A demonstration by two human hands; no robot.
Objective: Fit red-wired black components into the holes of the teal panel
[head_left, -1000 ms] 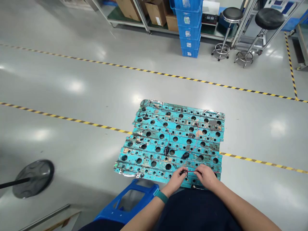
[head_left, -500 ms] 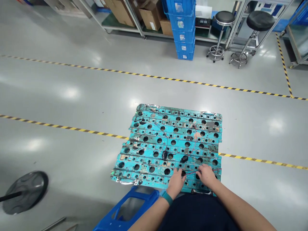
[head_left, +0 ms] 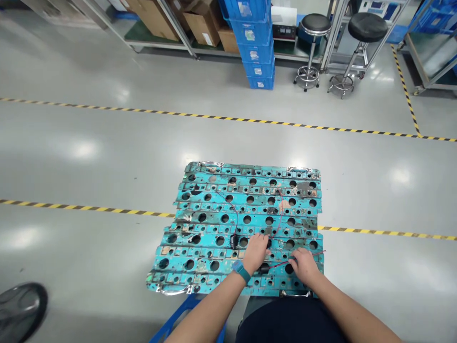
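A turquoise board (head_left: 203, 227) with rows of round holes and worn patches lies in front of me. My left hand (head_left: 255, 252) reaches over its middle, fingers curled down where a thin red wire (head_left: 281, 209) runs under them; whatever is beneath the fingers is hidden. Just below that hand lies a small black cylindrical part (head_left: 264, 269) with a red wire. My right hand (head_left: 304, 265) is closed on this wire, whose free end sticks out past the board's right edge. Another black cylindrical part (head_left: 233, 241) rests left of my left hand, its wire trailing away from me.
Metal handles (head_left: 299, 169) sit along the board's edges. A blue plastic stool (head_left: 173, 324) stands below it, and a dark round base (head_left: 23, 307) at lower left. Stacked blue crates (head_left: 255, 55), two black stools (head_left: 367, 27) and shelves with cardboard boxes (head_left: 202, 24) are across the floor.
My left hand has moved forward from the near row to the board's middle, uncovering the nearest black part. My right hand stays on the wire. The camera view has shifted slightly.
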